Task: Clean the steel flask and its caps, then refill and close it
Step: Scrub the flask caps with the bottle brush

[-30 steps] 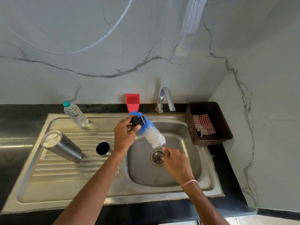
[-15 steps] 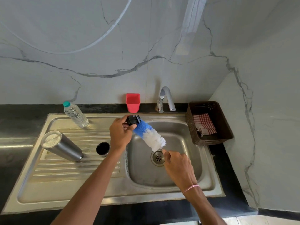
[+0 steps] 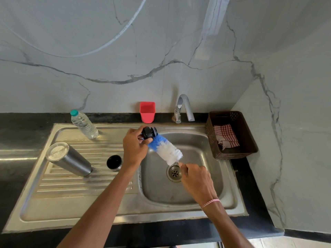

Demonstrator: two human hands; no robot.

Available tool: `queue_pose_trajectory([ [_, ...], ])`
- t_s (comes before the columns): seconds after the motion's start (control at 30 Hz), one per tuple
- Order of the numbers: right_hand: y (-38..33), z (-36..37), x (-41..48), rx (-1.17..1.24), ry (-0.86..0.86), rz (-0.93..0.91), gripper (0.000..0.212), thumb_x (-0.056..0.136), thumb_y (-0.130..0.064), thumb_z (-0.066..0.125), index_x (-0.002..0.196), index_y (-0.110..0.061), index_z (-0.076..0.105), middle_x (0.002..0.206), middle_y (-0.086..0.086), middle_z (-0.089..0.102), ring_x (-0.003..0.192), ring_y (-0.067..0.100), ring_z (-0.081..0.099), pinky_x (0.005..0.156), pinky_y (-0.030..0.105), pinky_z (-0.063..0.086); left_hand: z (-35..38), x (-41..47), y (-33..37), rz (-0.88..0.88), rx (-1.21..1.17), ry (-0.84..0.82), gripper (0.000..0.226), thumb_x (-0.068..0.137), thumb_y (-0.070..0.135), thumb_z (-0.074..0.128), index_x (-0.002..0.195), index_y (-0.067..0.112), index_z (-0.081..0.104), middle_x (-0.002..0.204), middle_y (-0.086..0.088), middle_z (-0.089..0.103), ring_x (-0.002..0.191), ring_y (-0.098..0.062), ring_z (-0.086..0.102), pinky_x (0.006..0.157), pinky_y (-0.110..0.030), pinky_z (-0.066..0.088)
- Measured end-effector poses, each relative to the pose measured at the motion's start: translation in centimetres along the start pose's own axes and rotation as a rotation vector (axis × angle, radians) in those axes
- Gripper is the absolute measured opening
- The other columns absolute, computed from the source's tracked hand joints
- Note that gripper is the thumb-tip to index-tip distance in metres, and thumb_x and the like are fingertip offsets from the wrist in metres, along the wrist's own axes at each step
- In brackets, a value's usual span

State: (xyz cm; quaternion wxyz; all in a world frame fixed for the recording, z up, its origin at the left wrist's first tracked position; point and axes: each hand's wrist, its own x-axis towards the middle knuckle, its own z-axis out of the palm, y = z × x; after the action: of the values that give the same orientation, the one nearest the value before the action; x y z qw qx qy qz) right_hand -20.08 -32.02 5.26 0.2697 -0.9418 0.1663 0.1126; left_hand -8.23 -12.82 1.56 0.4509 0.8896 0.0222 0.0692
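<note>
My left hand [image 3: 134, 147] grips a small black inner cap [image 3: 149, 134] above the sink's left rim. A blue and white bottle brush [image 3: 165, 149] presses its blue end against that cap. My right hand [image 3: 196, 178] holds the brush by its thin wire handle, over the drain [image 3: 174, 173]. The steel flask [image 3: 69, 159] stands upside down on the draining board. Beside it sits the steel outer cap [image 3: 114, 162], its dark inside facing up.
The basin [image 3: 195, 187] lies below both hands, with a tap [image 3: 183, 108] behind it. A red cup [image 3: 147, 111] and a clear water bottle [image 3: 83, 125] stand at the back. A brown basket [image 3: 249, 140] with a checked cloth [image 3: 226, 137] sits at the right.
The brush has slid down and to the left along the black cap, and my left hand has turned the cap so more of it shows. My right hand stayed over the drain.
</note>
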Motion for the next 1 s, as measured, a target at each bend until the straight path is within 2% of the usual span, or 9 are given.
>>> queue_pose_trajectory([
  [0.17,-0.7,0.2,1.1,-0.002,0.023,-0.014,0.049,0.102,-0.049,0.036,0.069,-0.016,0.051,0.065,0.002,0.055,0.070,0.036,0.064,0.063,0.046,0.056,1.1,-1.3,0.8,0.033,-0.043,-0.042,0.057,0.080,0.008,0.086,0.133,0.011,0.068,0.103,-0.006,0.058,0.090,-0.024,0.067,0.090,-0.033,0.055],
  [0.27,0.0,-0.2,0.6,-0.043,0.059,-0.036,0.047,0.104,-0.046,0.039,0.067,-0.019,0.047,0.064,-0.001,0.056,0.064,0.028,0.061,0.061,0.043,0.054,0.1,-0.7,0.3,-0.045,-0.067,-0.004,0.054,0.083,0.010,0.084,0.134,0.012,0.068,0.109,-0.010,0.063,0.090,-0.020,0.068,0.087,-0.024,0.053],
  [0.43,1.7,-0.9,-0.3,-0.069,0.247,-0.001,0.042,0.104,-0.048,0.040,0.071,-0.023,0.049,0.060,-0.004,0.056,0.060,0.024,0.059,0.057,0.037,0.050,-1.2,-0.8,0.3,-0.134,-0.130,0.024,0.035,0.089,0.016,0.078,0.124,0.023,0.073,0.107,-0.004,0.071,0.081,0.003,0.066,0.081,-0.013,0.050],
  [0.57,2.0,-0.6,-0.1,0.115,0.336,-0.108,0.035,0.104,-0.043,0.047,0.074,-0.026,0.055,0.049,-0.007,0.047,0.047,0.020,0.050,0.049,0.040,0.042,-0.7,-1.8,1.2,-0.248,-0.355,-0.003,0.030,0.090,0.016,0.077,0.113,0.035,0.077,0.096,0.009,0.080,0.086,-0.004,0.074,0.089,-0.034,0.060],
  [0.63,2.1,0.5,-0.6,0.144,0.350,-0.167,0.037,0.101,-0.045,0.050,0.073,-0.022,0.055,0.045,-0.007,0.039,0.044,0.024,0.043,0.046,0.043,0.041,-0.5,-2.0,1.9,-0.281,-0.454,-0.027,0.029,0.091,0.015,0.077,0.109,0.038,0.078,0.093,0.012,0.080,0.090,-0.008,0.075,0.091,-0.035,0.059],
  [0.73,2.4,3.0,-1.3,0.079,0.351,-0.175,0.027,0.100,-0.045,0.054,0.083,-0.025,0.058,0.048,-0.004,0.038,0.048,0.030,0.040,0.045,0.037,0.035,-0.3,-2.0,2.6,-0.292,-0.457,-0.052,0.032,0.087,0.009,0.077,0.097,0.039,0.079,0.090,0.013,0.080,0.089,-0.009,0.075,0.092,-0.036,0.058],
  [0.83,2.3,3.8,-0.1,0.117,0.326,-0.141,0.029,0.101,-0.045,0.053,0.085,-0.021,0.058,0.048,-0.007,0.041,0.045,0.028,0.043,0.045,0.032,0.030,0.1,-2.5,2.8,-0.246,-0.388,-0.089,0.026,0.088,0.012,0.079,0.106,0.031,0.080,0.093,0.010,0.080,0.086,-0.004,0.074,0.089,-0.036,0.061],
  [0.9,1.6,3.3,1.3,0.161,0.311,-0.134,0.036,0.102,-0.045,0.051,0.081,-0.017,0.060,0.050,-0.006,0.050,0.046,0.026,0.051,0.043,0.035,0.036,0.1,-2.6,2.9,-0.185,-0.305,-0.101,0.034,0.088,0.014,0.081,0.120,0.026,0.076,0.102,0.009,0.076,0.087,-0.002,0.072,0.086,-0.026,0.059],
  [1.0,0.4,2.2,2.7,0.287,0.248,-0.135,0.043,0.103,-0.042,0.050,0.072,-0.015,0.058,0.054,0.000,0.056,0.053,0.027,0.053,0.053,0.041,0.043,0.0,-2.9,3.3,-0.099,-0.222,-0.161,0.046,0.085,0.007,0.082,0.128,0.020,0.072,0.109,0.005,0.070,0.086,0.009,0.064,0.076,-0.001,0.045],
])
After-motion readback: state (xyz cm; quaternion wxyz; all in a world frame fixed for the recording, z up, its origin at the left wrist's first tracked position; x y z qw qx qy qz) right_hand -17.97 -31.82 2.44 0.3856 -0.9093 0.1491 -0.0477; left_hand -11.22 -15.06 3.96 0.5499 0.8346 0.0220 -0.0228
